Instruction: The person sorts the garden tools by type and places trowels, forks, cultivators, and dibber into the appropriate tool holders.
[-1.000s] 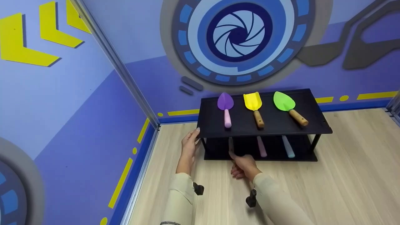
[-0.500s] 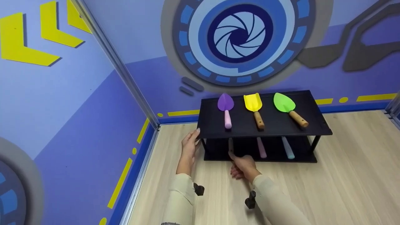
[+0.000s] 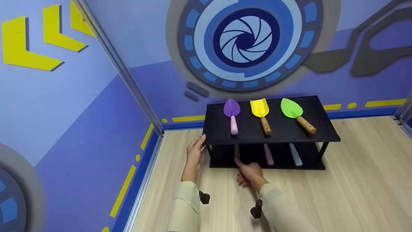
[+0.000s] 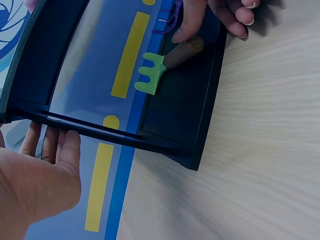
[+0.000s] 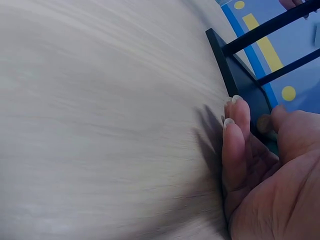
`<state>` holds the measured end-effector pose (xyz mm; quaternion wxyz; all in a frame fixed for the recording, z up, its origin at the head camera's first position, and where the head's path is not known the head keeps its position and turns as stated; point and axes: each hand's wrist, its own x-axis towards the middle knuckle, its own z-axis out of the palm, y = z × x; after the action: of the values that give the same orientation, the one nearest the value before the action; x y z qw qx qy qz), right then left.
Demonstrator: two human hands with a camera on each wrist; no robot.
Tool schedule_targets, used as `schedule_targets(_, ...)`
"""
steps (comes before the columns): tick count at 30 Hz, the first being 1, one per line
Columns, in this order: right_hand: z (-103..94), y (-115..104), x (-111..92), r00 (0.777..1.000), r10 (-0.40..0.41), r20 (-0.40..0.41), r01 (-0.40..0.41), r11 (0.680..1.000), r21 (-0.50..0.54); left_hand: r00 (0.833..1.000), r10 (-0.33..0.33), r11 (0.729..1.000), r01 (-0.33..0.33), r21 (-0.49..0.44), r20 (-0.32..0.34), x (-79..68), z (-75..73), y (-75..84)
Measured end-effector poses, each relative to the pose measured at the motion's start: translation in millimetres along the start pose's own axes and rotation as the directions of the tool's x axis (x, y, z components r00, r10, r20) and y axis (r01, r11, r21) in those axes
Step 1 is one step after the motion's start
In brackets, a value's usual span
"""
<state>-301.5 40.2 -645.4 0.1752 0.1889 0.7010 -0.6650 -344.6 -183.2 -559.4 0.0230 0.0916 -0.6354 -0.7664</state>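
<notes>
A black two-tier rack (image 3: pixel 299 135) stands on the wooden table against the back wall. My left hand (image 3: pixel 194 153) holds the rack's left front corner, its fingertips at the side post in the left wrist view. My right hand (image 3: pixel 252 174) is at the lower tier's front edge. Its thumb (image 4: pixel 192 22) touches the brown handle of a small green hand rake (image 4: pixel 150 75) lying on that tier; the other fingers (image 5: pixel 235 145) stay apart from the handle. Farther right on the lower tier lie a pink handle (image 3: pixel 268 154) and a pale blue handle (image 3: pixel 295 154), their heads hidden.
On the top tier lie a purple trowel (image 3: pixel 232 108), a yellow shovel (image 3: pixel 260 108) and a green trowel (image 3: pixel 291 108), handles toward me. A purple tool head (image 4: pixel 170 17) shows beyond the rake. A blue printed wall (image 3: pixel 80 129) bounds the left side.
Both hands keep their places at the rack, and the tools have not visibly moved. Only the head view shifts slightly, so the scene sits a little lower.
</notes>
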Motion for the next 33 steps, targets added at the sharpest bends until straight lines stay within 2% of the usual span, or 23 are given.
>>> schedule_targets(5, 0.6, 6, -1, 1.000, -0.026, -0.006, 0.026, 1.000, -0.001, 1.000, 0.004, 1.000, -0.004, 0.012, 0.017, -0.5, -0.6, -2.7)
schedule_targets(11, 4.4, 11, -5, 0.997, -0.049, 0.062, 0.051, 0.998, -0.022, 1.000, -0.004, 1.000, 0.005, 0.029, -0.011, -3.4, -5.8, -2.7)
schedule_targets(19, 3.7, 14, -5, 0.998, -0.055, 0.035, 0.055, 0.998, -0.021, 1.000, -0.002, 0.999, 0.002, 0.032, 0.012, -3.5, -3.7, -2.2)
schedule_targets(27, -3.2, 12, -5, 0.998, -0.047, 0.042, 0.048, 0.999, -0.014, 1.000, -0.009, 1.000, 0.009, 0.014, 0.000, -3.8, 0.2, -2.8)
schedule_targets(33, -0.4, 6, -6, 0.997, -0.055, 0.047, 0.056, 0.998, -0.009, 1.000, 0.006, 1.000, -0.006, 0.027, 0.007, -3.1, -3.5, -0.2)
